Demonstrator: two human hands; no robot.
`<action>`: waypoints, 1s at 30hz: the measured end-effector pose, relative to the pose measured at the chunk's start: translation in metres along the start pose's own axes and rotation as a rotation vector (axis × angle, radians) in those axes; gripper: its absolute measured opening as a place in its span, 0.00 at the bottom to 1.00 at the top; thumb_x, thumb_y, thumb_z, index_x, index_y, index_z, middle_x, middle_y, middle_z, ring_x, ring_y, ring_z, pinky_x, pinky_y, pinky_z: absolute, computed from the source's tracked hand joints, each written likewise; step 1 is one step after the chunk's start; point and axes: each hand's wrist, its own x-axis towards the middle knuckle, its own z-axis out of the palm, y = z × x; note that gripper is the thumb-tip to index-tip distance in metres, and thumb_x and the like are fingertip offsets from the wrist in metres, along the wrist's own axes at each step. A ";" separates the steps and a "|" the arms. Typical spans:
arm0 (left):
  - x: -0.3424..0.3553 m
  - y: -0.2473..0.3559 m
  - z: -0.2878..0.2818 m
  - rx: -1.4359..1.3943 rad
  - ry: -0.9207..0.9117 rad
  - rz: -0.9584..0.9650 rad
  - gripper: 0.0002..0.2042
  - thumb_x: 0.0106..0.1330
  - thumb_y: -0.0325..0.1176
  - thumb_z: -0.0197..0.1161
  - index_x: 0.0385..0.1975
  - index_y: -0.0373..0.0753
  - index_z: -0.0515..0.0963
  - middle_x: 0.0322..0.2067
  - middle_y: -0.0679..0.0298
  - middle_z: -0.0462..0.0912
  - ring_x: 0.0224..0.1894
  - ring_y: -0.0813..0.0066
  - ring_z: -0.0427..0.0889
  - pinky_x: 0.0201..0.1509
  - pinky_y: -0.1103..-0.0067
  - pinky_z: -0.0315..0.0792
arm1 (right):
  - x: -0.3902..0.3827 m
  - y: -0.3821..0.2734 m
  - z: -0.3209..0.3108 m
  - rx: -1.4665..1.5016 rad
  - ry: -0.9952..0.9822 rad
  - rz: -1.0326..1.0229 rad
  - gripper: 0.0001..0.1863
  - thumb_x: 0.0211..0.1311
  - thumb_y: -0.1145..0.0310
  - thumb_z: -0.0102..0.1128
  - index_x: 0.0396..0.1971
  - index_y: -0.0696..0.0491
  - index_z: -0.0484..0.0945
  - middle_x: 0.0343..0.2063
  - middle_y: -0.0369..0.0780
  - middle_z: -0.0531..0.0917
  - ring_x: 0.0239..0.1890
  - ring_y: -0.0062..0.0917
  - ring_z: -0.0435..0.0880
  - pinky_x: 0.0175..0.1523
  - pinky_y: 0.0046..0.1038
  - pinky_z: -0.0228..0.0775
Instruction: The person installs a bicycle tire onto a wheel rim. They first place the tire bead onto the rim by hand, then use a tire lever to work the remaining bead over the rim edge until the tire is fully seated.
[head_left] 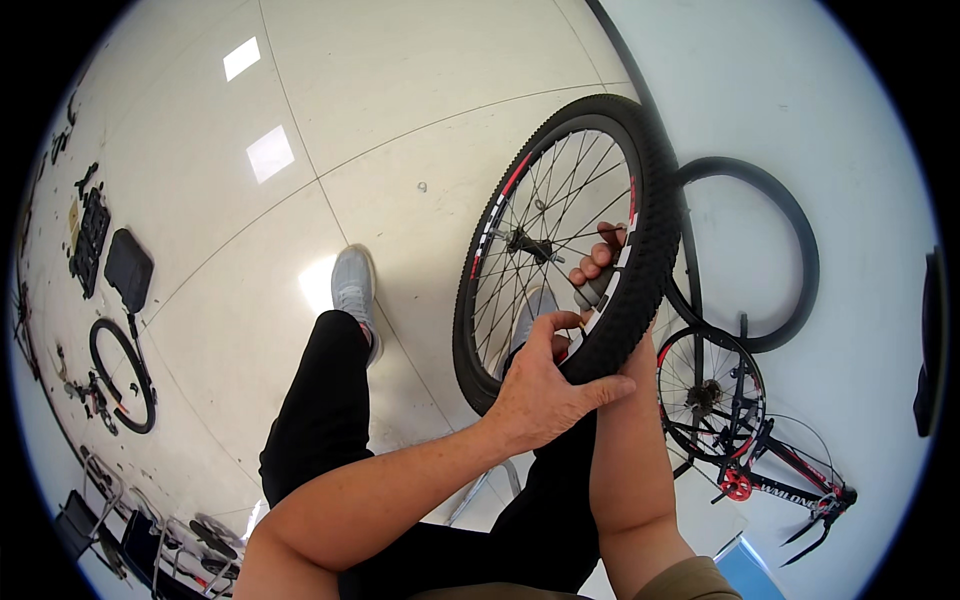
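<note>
A bicycle wheel [535,247] with a black knobby tyre and a red, white and black rim stands upright, tilted, in front of me. My left hand [545,390] grips its near lower part, thumb over the tyre and fingers on the rim. From behind the wheel, my right hand [594,262] reaches round the tyre, its fingers curled over the rim's inner side by the spokes. Beside those fingers sits a small grey rounded piece [592,292] whose kind I cannot make out. The tyre hides most of the right hand.
A loose black tyre [800,255] leans against the pale wall at right. Below it are another wheel [710,395] and a black-and-red bicycle frame [785,488]. At left on the tiled floor lie an open tool case [90,240], a dark box [128,270] and a wheel [122,375].
</note>
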 end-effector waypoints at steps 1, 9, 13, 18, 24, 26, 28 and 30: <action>0.000 0.001 0.000 -0.022 -0.015 -0.020 0.47 0.54 0.48 0.84 0.65 0.30 0.61 0.42 0.58 0.81 0.43 0.75 0.80 0.48 0.78 0.76 | 0.000 0.001 -0.001 -0.002 0.002 -0.004 0.21 0.75 0.57 0.51 0.52 0.61 0.75 0.27 0.39 0.80 0.29 0.29 0.79 0.39 0.34 0.72; 0.004 0.002 0.002 -0.121 -0.035 -0.050 0.42 0.53 0.43 0.85 0.61 0.32 0.65 0.42 0.61 0.81 0.43 0.78 0.79 0.48 0.79 0.76 | -0.001 -0.002 0.000 -0.036 0.021 0.000 0.21 0.75 0.58 0.53 0.53 0.61 0.75 0.27 0.38 0.79 0.28 0.29 0.78 0.38 0.34 0.72; 0.001 0.005 0.001 -0.174 -0.050 -0.054 0.43 0.53 0.46 0.85 0.61 0.32 0.64 0.42 0.61 0.81 0.44 0.77 0.79 0.49 0.79 0.76 | -0.002 -0.001 0.005 -0.068 0.040 -0.022 0.21 0.74 0.58 0.54 0.52 0.62 0.74 0.27 0.38 0.79 0.29 0.29 0.78 0.39 0.34 0.72; 0.002 0.004 0.000 -0.112 -0.051 -0.044 0.43 0.54 0.48 0.84 0.61 0.32 0.63 0.42 0.60 0.82 0.45 0.77 0.80 0.50 0.78 0.76 | -0.002 -0.001 0.004 -0.067 0.039 -0.026 0.20 0.74 0.58 0.55 0.52 0.61 0.73 0.27 0.38 0.79 0.28 0.28 0.78 0.39 0.33 0.72; 0.003 0.005 0.000 -0.157 -0.077 -0.058 0.43 0.54 0.48 0.84 0.61 0.32 0.63 0.43 0.59 0.82 0.45 0.76 0.80 0.50 0.78 0.77 | -0.002 -0.001 0.006 -0.065 0.032 -0.016 0.20 0.74 0.58 0.55 0.53 0.61 0.73 0.27 0.38 0.79 0.28 0.28 0.78 0.40 0.33 0.73; 0.002 0.005 0.000 -0.149 -0.068 -0.049 0.44 0.54 0.48 0.84 0.62 0.32 0.63 0.43 0.59 0.82 0.45 0.76 0.80 0.50 0.77 0.77 | -0.002 0.000 0.005 -0.065 0.043 -0.026 0.20 0.74 0.58 0.55 0.53 0.61 0.73 0.27 0.38 0.79 0.28 0.28 0.78 0.40 0.33 0.73; 0.002 0.005 0.001 -0.125 -0.048 -0.028 0.44 0.54 0.49 0.84 0.62 0.31 0.63 0.43 0.59 0.82 0.45 0.75 0.80 0.51 0.77 0.77 | -0.001 0.000 0.004 -0.074 0.039 -0.029 0.20 0.74 0.58 0.55 0.53 0.61 0.73 0.27 0.39 0.79 0.28 0.28 0.78 0.40 0.33 0.73; 0.002 0.002 0.001 -0.130 -0.043 -0.016 0.45 0.54 0.49 0.84 0.63 0.31 0.62 0.43 0.59 0.82 0.45 0.75 0.80 0.51 0.77 0.77 | -0.001 0.000 0.005 -0.068 0.037 -0.028 0.20 0.74 0.58 0.55 0.53 0.61 0.73 0.27 0.39 0.79 0.28 0.28 0.78 0.40 0.34 0.73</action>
